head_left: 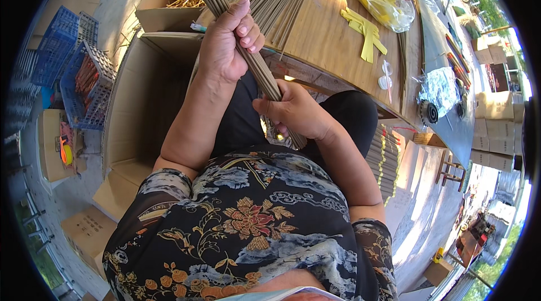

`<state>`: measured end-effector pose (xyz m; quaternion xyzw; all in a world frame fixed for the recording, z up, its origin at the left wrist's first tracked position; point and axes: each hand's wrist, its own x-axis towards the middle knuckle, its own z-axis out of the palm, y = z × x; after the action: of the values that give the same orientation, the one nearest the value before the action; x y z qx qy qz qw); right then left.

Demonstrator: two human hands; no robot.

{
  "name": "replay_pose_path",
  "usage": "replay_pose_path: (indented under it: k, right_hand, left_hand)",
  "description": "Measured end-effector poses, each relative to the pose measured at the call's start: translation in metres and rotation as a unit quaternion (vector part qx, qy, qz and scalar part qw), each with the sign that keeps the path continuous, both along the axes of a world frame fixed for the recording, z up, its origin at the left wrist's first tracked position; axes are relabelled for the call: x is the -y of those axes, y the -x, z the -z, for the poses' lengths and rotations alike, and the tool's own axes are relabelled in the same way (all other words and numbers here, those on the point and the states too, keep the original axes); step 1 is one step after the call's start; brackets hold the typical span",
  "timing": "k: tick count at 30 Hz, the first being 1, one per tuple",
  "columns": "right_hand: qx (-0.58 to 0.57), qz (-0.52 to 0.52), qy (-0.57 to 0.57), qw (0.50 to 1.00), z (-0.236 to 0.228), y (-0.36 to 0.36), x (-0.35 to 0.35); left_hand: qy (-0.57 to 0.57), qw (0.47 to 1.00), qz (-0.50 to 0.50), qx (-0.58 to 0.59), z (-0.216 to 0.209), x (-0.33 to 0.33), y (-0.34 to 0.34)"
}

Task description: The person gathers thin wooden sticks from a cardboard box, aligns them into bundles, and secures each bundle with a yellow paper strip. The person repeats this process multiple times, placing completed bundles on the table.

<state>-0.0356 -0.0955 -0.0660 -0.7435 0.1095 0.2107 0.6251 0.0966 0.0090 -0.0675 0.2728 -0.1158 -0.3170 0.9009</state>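
Observation:
A tight bundle of thin brown incense sticks (259,69) slants across my lap, its upper end to the far left. My left hand (230,39) is wrapped round the upper part, thumb laid along the sticks. Lower down, my right hand (298,110) grips the same bundle near its lower end, thumb across it. Many loose incense sticks (276,2) lie fanned out on the wooden table (321,25) just beyond my hands. Yellow paper strips (365,33) rest on the tabletop further right.
Beside my left arm stands an open cardboard box (127,115). Blue plastic crates (84,84) are at the far left. A clear bag with yellow contents (386,2) and a foil-like packet (438,90) lie to the right. Banded bundles of sticks (384,157) are below the table.

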Motion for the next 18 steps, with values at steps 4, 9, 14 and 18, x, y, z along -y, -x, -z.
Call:
replay_pose_path:
  k: [4,9,14,18]
  right_hand:
    - [0.187,0.072,0.324,0.925,0.02,-0.001,-0.01]
    - [0.166,0.061,0.297,0.938,0.018,0.0,-0.009]
    - [0.052,0.035,0.116,0.991,0.003,-0.002,-0.003]
    - [0.091,0.036,0.095,0.991,0.016,-0.005,-0.003]
  left_hand:
    - [-0.088,0.989,-0.112,-0.049,0.003,0.007,-0.002]
    - [-0.063,0.993,-0.098,-0.029,0.004,0.004,-0.01]
    - [-0.037,0.998,-0.034,-0.042,0.002,0.01,0.01]
    - [-0.044,0.995,0.017,-0.084,0.017,0.011,0.026]
